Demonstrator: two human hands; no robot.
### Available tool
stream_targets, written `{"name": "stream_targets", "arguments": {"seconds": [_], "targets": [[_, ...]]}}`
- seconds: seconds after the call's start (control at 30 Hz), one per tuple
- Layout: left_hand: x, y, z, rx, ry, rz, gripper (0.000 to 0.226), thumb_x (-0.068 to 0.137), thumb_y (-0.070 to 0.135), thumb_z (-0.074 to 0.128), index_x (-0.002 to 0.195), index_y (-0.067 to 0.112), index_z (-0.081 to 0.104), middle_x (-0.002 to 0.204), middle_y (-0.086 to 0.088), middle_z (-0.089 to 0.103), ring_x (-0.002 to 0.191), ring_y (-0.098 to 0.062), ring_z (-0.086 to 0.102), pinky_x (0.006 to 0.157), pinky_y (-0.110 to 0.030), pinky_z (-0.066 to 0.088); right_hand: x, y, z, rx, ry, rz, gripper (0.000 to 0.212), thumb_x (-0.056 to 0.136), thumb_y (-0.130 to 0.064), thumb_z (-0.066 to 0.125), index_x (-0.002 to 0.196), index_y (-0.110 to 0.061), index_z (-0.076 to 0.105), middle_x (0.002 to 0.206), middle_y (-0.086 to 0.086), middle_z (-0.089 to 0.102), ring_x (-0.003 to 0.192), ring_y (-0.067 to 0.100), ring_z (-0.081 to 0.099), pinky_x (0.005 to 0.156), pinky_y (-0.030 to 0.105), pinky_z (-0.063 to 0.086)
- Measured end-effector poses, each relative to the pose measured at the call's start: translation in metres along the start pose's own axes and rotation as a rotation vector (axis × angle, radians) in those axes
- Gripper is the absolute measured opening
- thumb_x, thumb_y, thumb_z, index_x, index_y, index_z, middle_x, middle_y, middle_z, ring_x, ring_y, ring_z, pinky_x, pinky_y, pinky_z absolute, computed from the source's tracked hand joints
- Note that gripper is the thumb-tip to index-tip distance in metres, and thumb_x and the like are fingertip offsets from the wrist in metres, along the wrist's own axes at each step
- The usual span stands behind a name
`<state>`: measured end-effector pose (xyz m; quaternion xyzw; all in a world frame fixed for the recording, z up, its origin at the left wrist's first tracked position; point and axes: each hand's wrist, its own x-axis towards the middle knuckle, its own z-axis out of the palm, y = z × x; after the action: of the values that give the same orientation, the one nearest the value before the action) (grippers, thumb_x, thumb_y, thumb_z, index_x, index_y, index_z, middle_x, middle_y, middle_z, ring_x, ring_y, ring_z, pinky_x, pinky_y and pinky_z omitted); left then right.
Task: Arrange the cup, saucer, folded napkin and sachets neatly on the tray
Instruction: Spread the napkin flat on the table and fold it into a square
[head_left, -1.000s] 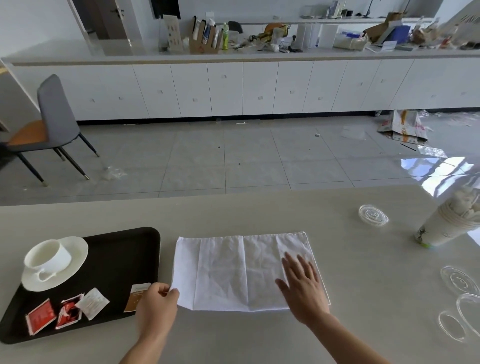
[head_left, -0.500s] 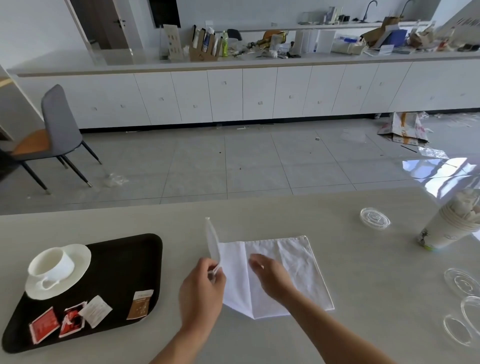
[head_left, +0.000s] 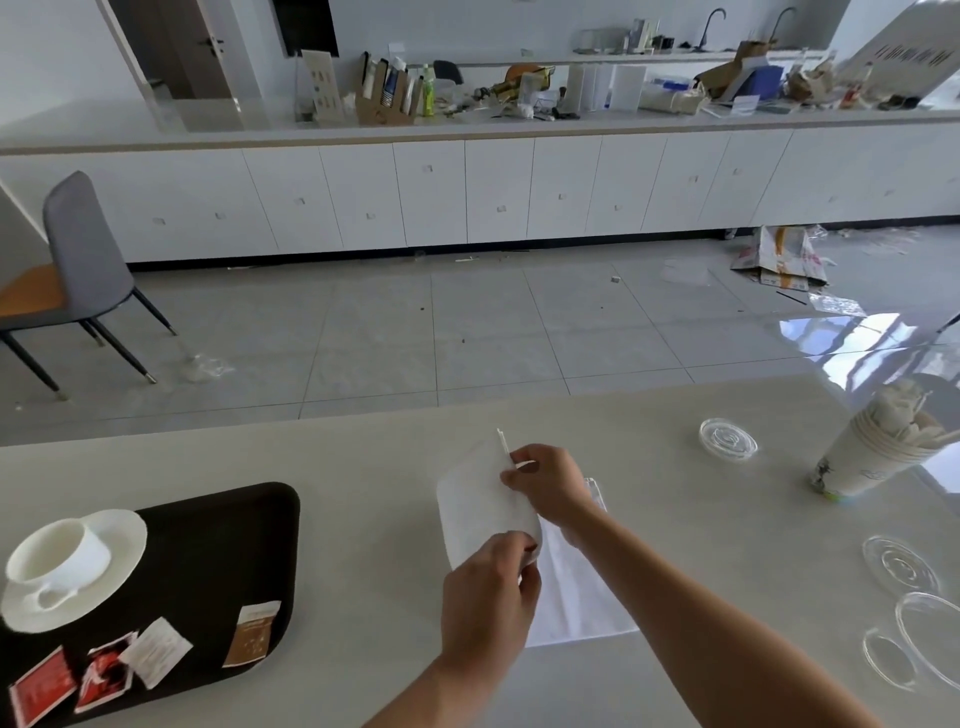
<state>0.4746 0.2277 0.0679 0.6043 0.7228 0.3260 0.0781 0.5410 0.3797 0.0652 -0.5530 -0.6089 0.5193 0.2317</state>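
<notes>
Centre of frame: the white napkin (head_left: 480, 512) lies half folded on the surface (head_left: 363, 467), one flap raised. My left hand (head_left: 485, 603) has its grip clamped on the near corner, my right hand (head_left: 553, 488) on the far. I should match the edges squarely, then press the crease.

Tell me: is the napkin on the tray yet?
No: the left hand and right hand hold the napkin over the table, apart from the tray.
</notes>
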Motion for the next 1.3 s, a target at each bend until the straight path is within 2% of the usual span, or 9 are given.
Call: {"name": "stream_targets", "arguments": {"seconds": [0.2,0.43,0.63,0.77,0.83,0.97,1.03,1.13,1.3], "targets": [[0.002,0.021,0.017,-0.055,-0.072,0.026,0.016,0.076,0.014,0.066,0.088,0.024,0.066,0.080,0.008,0.070,0.066,-0.012,0.064,0.053,-0.023,0.047,0.002,0.023,-0.034,0.003,0.086,0.020,0.008,0.080,-0.014,0.072,0.080,-0.021,0.072,0.074,-0.003,0.075,0.068,0.015,0.069,0.063,0.030,0.054],[0.009,0.039,0.048,-0.089,-0.143,0.083,0.018,0.081,0.015,0.055,0.093,0.023,0.065,0.084,0.005,0.070,0.074,-0.016,0.063,0.060,-0.025,0.046,0.007,0.052,-0.069,-0.006,0.145,0.068,0.009,0.080,-0.010,0.072,0.075,-0.017,0.072,0.069,-0.003,0.072,0.061,0.012,0.065,0.056,0.024,0.049],[0.009,0.039,0.075,-0.073,-0.239,0.115,0.013,0.081,0.019,0.053,0.088,0.024,0.062,0.079,0.003,0.067,0.071,-0.019,0.062,0.058,-0.026,0.044,0.013,0.088,-0.082,-0.036,0.171,0.155,0.002,0.079,-0.008,0.070,0.078,-0.008,0.070,0.083,0.016,0.072,0.067,0.020,0.059,0.062,0.031,0.045],[0.010,0.025,0.084,-0.001,-0.295,0.186,0.026,0.080,0.040,0.053,0.095,0.024,0.068,0.091,0.006,0.070,0.081,-0.018,0.065,0.070,-0.027,0.052,0.016,0.107,-0.081,-0.052,0.199,0.197,0.006,0.081,-0.010,0.070,0.075,-0.012,0.070,0.074,0.008,0.071,0.064,0.019,0.060,0.059,0.030,0.047],[0.015,0.014,0.086,0.045,-0.264,0.210,0.024,0.079,0.038,0.055,0.090,0.021,0.068,0.090,0.005,0.067,0.082,-0.018,0.064,0.074,-0.027,0.052,0.017,0.115,-0.079,-0.050,0.210,0.210,0.008,0.082,-0.010,0.070,0.076,-0.016,0.070,0.070,0.001,0.072,0.059,0.017,0.063,0.057,0.030,0.050],[0.035,-0.026,0.089,0.217,-0.222,0.201,0.029,0.076,0.029,0.065,0.102,0.015,0.066,0.115,-0.011,0.064,0.114,-0.031,0.060,0.094,-0.038,0.052,0.017,0.126,-0.078,-0.163,0.245,0.161,0.011,0.082,-0.014,0.070,0.089,-0.023,0.073,0.065,-0.006,0.070,0.057,0.012,0.063,0.059,0.029,0.051],[0.042,-0.048,0.090,0.352,-0.283,0.182,0.049,0.079,0.036,0.066,0.123,0.014,0.061,0.137,-0.018,0.053,0.132,-0.038,0.046,0.106,-0.049,0.042,0.017,0.129,-0.078,-0.245,0.257,0.103,0.021,0.083,-0.014,0.070,0.103,-0.022,0.072,0.064,-0.010,0.065,0.057,0.005,0.058,0.056,0.020,0.045],[0.041,-0.072,0.094,0.442,-0.403,0.136,0.068,0.091,0.053,0.036,0.149,0.017,0.030,0.159,-0.013,0.018,0.146,-0.036,0.014,0.119,-0.050,0.012,0.017,0.132,-0.076,-0.306,0.273,0.063,0.031,0.084,-0.013,0.070,0.114,-0.020,0.070,0.062,-0.012,0.059,0.058,0.003,0.054,0.056,0.017,0.039],[0.031,-0.082,0.092,0.533,-0.536,0.092,0.075,0.085,0.064,0.028,0.140,0.017,0.048,0.149,-0.014,0.040,0.141,-0.035,0.031,0.111,-0.041,0.003,0.014,0.135,-0.070,-0.383,0.248,0.059,0.035,0.085,-0.015,0.068,0.119,-0.020,0.067,0.076,-0.006,0.066,0.074,0.019,0.063,0.069,0.029,0.048]]}}
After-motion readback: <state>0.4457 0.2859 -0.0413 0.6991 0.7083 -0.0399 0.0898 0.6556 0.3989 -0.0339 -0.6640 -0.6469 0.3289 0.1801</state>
